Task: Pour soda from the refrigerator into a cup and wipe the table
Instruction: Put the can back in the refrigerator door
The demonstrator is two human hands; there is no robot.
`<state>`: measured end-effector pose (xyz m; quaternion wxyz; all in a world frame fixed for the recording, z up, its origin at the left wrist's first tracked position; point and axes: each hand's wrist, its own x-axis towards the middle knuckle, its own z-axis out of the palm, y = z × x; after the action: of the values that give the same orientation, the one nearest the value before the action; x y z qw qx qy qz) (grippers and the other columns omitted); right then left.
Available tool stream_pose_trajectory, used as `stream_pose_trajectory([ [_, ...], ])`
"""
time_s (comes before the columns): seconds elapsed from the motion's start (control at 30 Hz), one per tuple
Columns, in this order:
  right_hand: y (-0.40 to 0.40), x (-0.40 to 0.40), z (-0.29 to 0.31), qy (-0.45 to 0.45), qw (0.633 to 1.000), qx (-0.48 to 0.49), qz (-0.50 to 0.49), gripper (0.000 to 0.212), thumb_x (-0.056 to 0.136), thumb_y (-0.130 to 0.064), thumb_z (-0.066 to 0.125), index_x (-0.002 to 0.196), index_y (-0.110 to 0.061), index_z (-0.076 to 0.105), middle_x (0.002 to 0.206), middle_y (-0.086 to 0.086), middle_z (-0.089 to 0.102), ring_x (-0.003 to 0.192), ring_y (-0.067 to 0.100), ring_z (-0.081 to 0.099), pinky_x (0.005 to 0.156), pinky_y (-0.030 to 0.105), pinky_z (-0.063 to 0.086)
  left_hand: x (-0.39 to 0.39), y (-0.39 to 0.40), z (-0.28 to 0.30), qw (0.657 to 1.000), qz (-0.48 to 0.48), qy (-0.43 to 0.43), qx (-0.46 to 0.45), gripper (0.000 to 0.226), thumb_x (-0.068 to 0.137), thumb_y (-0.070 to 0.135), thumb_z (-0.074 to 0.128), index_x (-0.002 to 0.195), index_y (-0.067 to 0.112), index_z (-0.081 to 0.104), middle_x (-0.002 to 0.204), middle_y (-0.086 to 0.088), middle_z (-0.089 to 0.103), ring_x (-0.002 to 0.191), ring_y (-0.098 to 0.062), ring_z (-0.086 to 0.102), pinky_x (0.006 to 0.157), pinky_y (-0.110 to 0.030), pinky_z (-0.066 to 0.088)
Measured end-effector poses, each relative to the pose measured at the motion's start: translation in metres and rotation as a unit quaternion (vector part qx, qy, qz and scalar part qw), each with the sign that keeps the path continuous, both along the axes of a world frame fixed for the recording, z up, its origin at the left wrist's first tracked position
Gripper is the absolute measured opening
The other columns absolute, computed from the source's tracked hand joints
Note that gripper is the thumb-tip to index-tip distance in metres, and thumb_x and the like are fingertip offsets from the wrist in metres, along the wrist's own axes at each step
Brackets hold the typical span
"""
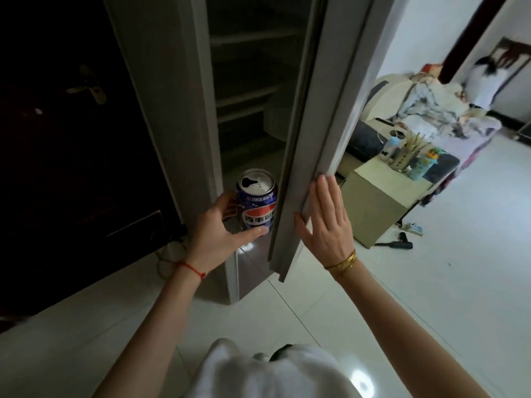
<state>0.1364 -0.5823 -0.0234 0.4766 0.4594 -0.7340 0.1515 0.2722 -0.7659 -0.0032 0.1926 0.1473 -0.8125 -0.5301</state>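
Observation:
A blue soda can (256,201) with a red and white logo and an opened top is held upright in my left hand (222,229), just in front of the open grey cabinet (247,110) with dark bare shelves. My right hand (324,222) lies flat with fingers spread against the edge of the grey cabinet door (319,133), which stands ajar to the right of the can. No cup or cloth is in view.
A dark wooden door (71,133) with a brass handle stands at the left. At the right a small beige table (382,196) carries bottles and a holder, with a sofa (431,116) behind it. A hair dryer (399,244) lies on the white tiled floor.

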Motion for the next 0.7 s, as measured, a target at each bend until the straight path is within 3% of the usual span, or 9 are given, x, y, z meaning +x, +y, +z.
stream_pose_trajectory([
  [0.1,0.027,0.006,-0.001,-0.022,0.999,-0.013,-0.037,0.091,0.088,-0.018,0.065,0.152,-0.005,0.002,0.161,0.009,-0.006,0.149,0.024,0.003,0.119,0.042,0.023,-0.012,0.015,0.006,0.998,-0.06,0.003,0.009,0.069,0.065,0.029,0.086,0.123,0.036,0.049,0.116,0.022,0.06,0.111,0.002,0.06,0.092,-0.021,0.052],
  [0.27,0.072,0.007,-0.005,-0.063,0.993,-0.038,-0.094,0.089,0.089,-0.016,0.064,0.152,-0.007,0.002,0.162,0.008,-0.005,0.149,0.025,0.007,0.118,0.044,0.025,-0.031,0.045,0.016,0.991,-0.132,-0.006,-0.01,0.068,0.059,0.045,0.079,0.117,0.047,0.044,0.11,0.033,0.054,0.104,0.018,0.053,0.088,-0.009,0.046],
  [0.4,0.108,0.007,-0.002,-0.104,0.982,-0.072,-0.137,0.086,0.09,-0.012,0.062,0.152,-0.008,0.003,0.162,0.009,-0.001,0.149,0.025,0.009,0.116,0.047,0.028,-0.046,0.067,0.018,0.984,-0.177,0.001,0.001,0.065,0.064,0.031,0.084,0.112,0.048,0.045,0.108,0.033,0.054,0.097,0.027,0.052,0.077,0.002,0.043],
  [0.53,0.14,0.002,0.002,-0.133,0.963,-0.114,-0.204,0.085,0.09,-0.008,0.06,0.152,-0.008,0.002,0.153,0.021,0.024,0.149,0.024,0.007,0.116,0.049,0.028,-0.063,0.086,0.019,0.976,-0.216,0.003,-0.003,0.065,0.063,0.033,0.085,0.111,0.053,0.046,0.109,0.034,0.057,0.103,0.021,0.055,0.08,0.0,0.044],
  [0.7,0.171,-0.015,0.005,-0.182,0.931,-0.158,-0.276,0.071,0.093,-0.003,0.052,0.15,0.001,0.01,0.156,0.02,0.017,0.148,0.027,0.006,0.117,0.051,0.024,-0.085,0.11,0.018,0.971,-0.238,0.018,0.005,0.063,0.063,0.028,0.089,0.117,0.036,0.057,0.113,0.021,0.066,0.106,0.007,0.062,0.087,-0.013,0.052],
])
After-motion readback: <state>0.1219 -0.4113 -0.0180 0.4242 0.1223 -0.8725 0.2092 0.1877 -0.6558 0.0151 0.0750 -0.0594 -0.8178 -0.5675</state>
